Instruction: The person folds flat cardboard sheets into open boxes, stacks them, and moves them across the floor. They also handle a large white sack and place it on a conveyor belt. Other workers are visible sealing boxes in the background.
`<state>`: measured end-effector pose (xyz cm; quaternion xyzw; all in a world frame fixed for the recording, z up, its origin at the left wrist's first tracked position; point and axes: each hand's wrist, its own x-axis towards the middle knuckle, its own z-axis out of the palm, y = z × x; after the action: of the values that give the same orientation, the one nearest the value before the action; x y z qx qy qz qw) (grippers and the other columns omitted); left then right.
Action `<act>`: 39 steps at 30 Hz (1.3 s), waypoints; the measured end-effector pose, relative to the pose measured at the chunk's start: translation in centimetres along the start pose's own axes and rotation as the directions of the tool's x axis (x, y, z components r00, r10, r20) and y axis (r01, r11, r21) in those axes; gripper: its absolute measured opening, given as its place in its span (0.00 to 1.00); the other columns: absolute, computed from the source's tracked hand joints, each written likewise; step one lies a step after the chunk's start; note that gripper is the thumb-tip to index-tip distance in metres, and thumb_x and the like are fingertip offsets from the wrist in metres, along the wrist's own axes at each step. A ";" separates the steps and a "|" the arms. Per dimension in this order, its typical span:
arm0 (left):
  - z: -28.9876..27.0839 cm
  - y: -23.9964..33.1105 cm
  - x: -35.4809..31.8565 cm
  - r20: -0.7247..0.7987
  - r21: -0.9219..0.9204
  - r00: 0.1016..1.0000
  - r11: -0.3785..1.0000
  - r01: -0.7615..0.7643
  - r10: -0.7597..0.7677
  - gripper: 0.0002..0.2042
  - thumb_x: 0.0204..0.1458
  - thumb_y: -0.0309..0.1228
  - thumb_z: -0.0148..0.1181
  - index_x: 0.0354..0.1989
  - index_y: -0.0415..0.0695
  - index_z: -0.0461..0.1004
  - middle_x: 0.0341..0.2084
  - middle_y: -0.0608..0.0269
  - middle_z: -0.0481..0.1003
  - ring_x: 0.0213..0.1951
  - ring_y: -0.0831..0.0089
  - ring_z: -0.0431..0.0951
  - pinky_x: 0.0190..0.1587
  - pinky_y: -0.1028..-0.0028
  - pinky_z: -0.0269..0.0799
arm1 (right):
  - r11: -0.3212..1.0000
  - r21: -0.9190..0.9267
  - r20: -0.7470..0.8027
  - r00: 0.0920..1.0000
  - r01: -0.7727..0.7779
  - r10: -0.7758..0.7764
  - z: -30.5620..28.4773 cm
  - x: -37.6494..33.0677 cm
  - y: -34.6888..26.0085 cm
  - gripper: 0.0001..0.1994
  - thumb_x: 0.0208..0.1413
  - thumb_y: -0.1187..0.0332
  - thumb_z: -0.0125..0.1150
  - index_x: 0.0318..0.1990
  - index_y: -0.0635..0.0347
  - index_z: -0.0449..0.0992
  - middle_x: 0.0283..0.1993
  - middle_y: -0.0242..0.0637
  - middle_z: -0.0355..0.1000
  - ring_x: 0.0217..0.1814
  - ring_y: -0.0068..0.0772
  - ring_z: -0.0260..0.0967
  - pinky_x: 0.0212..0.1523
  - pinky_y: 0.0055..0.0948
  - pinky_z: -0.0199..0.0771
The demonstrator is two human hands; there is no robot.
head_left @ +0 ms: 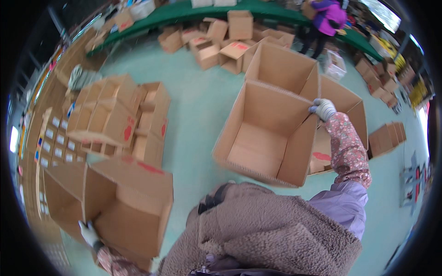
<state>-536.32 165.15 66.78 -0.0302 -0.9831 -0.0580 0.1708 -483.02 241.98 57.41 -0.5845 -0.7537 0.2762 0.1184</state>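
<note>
Right hand (326, 110) grasps one corner of the big open box (263, 138) on my right; left hand (89, 233) seems to grip the near edge of the brown carton (133, 200) on my left. Held only by a corner, the big one could swing or tip; the left one could knock the stacked boxes (113, 122) beyond it; a thin edge could bend and slip from me

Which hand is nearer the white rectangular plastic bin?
Right. The right hand is below the bin in the picture; the left hand is much farther, at lower left.
</note>
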 end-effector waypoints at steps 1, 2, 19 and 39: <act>-0.2 0.9 2.1 -0.019 -0.004 0.999 1.000 -0.029 0.029 0.24 0.48 0.32 0.52 0.52 0.33 0.59 0.42 0.45 0.69 0.43 0.52 0.70 0.45 0.69 0.63 | 0.993 -0.103 0.025 0.998 0.061 -0.058 0.0 2.4 -1.4 0.18 0.39 0.63 0.63 0.39 0.62 0.73 0.33 0.44 0.72 0.35 0.35 0.70 0.40 0.28 0.67; -0.8 1.8 4.5 0.084 0.012 0.996 1.000 0.016 -0.017 0.22 0.48 0.32 0.53 0.50 0.33 0.60 0.39 0.46 0.71 0.40 0.55 0.71 0.44 0.70 0.64 | 0.986 -0.143 0.047 0.996 0.083 -0.077 0.1 4.9 -3.0 0.17 0.39 0.64 0.63 0.38 0.63 0.73 0.32 0.43 0.73 0.35 0.34 0.70 0.40 0.28 0.67; -4.2 25.3 34.2 0.054 -0.238 0.998 0.971 0.033 -0.021 0.21 0.45 0.26 0.57 0.48 0.32 0.62 0.42 0.55 0.70 0.41 0.73 0.69 0.45 0.77 0.63 | 0.978 -0.019 0.173 0.964 0.209 -0.202 1.6 38.0 -27.6 0.12 0.40 0.68 0.62 0.33 0.64 0.73 0.25 0.39 0.71 0.25 0.30 0.67 0.32 0.29 0.68; 1.2 31.0 47.7 -0.032 -0.378 0.986 0.915 0.143 -0.167 0.19 0.45 0.23 0.57 0.47 0.34 0.63 0.41 0.62 0.70 0.40 0.76 0.67 0.44 0.79 0.63 | 0.692 -0.229 0.360 0.720 0.685 -0.593 16.3 67.4 -61.5 0.18 0.40 0.59 0.60 0.39 0.58 0.73 0.35 0.43 0.72 0.39 0.41 0.69 0.43 0.31 0.66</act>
<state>-579.05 197.94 85.08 0.0174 -0.9474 -0.2586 0.1878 -560.81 291.12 68.51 -0.2526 -0.9553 0.1533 0.0037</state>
